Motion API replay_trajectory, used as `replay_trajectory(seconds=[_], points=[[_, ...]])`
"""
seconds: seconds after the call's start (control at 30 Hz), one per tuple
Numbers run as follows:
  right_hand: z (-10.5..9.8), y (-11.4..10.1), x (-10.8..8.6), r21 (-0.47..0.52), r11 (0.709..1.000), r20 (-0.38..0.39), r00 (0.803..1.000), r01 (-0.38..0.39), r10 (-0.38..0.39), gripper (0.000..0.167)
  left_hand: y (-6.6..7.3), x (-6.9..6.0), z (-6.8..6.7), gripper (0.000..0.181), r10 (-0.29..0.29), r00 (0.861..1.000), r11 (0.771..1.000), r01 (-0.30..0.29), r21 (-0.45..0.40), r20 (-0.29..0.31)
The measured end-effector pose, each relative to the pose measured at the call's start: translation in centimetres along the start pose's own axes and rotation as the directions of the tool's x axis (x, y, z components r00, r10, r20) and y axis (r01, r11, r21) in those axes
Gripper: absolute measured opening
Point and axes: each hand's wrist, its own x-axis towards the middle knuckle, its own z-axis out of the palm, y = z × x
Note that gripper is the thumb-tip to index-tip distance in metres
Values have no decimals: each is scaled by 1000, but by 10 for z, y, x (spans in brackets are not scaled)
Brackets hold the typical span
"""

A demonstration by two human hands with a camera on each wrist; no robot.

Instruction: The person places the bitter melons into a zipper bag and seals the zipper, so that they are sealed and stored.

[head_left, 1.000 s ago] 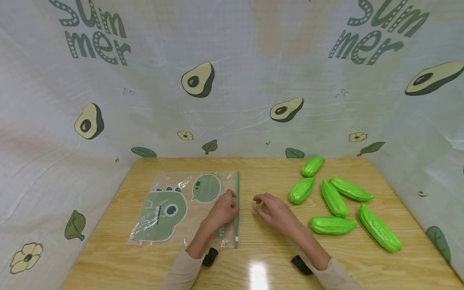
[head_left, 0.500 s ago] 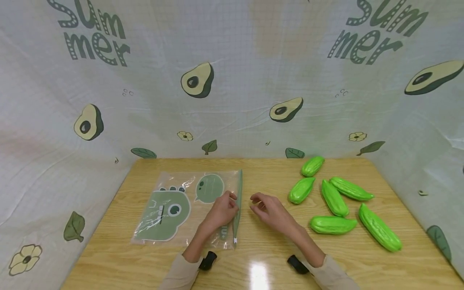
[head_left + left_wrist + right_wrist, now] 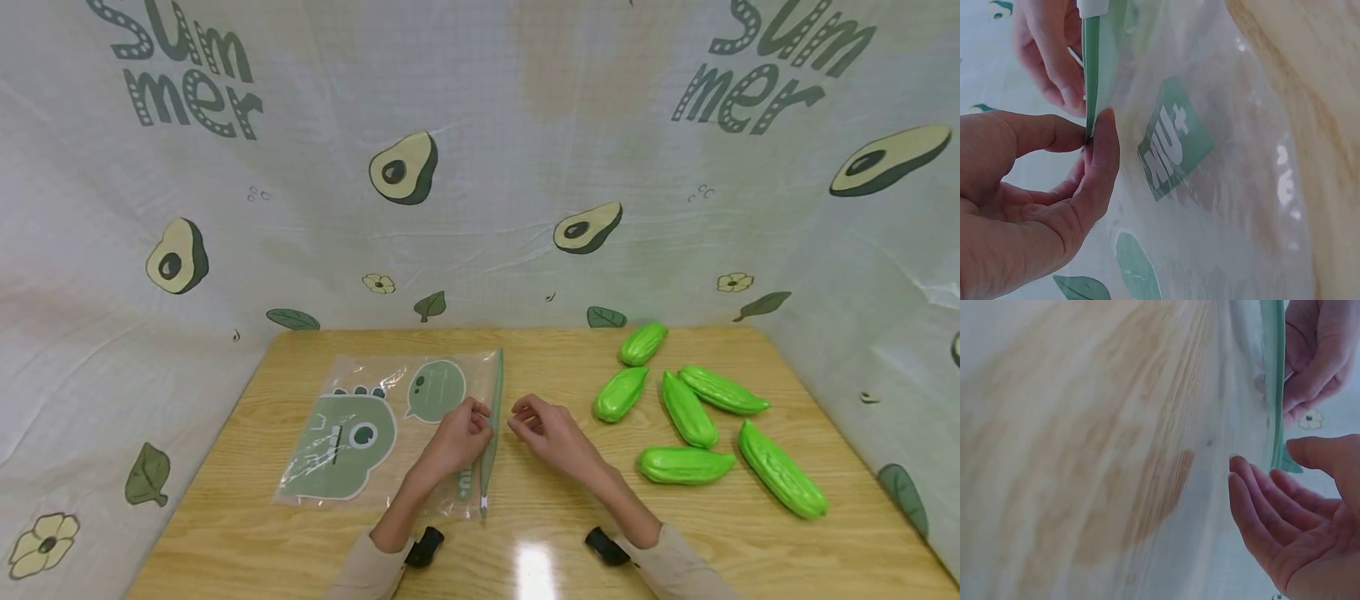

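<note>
Wooden table (image 3: 555, 354); pale cloth (image 3: 480, 158) behind, printed avocados (image 3: 405, 168), leaves (image 3: 292, 319), flowers (image 3: 378, 284).

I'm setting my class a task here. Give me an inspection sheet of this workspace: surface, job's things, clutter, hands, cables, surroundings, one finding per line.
Surface: light wood-grain tabletop, bright glare patch toward the wearer.
Job's things: clear plastic zip bag with green dinosaur print, lying on the table; six glossy bright-green ribbed vegetable shapes, lying to its right.
Clutter: nothing seen.
Left hand: pinches the bag's green zip strip between its fingers.
Right hand: beside the strip, fingers loosely curved, holding nothing.
Cables: nothing seen.
Surroundings: white fabric backdrop printed with avocados, leaves, flowers and "Summer".
</note>
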Motion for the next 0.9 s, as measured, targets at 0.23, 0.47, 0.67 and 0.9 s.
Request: replay_trajectory(seconds=[0.23,0.47,0.67,0.9], points=[[4,1,2,26,999,-16,999,-30,31,12,3,-1,3,19,18,1000,1000,-18,-19,-4],[4,-4,3,60,996,-53,996,-67,70,7,7,-1,4,19,36,999,999,-36,-31,-12],[3,-8,3,95,993,-76,994,-75,83,7,10,0,5,17,35,999,999,-35,-38,-11],[3,-9,3,106,991,-78,993,-80,88,6,13,0,7,16,37,999,999,-37,-23,-14]])
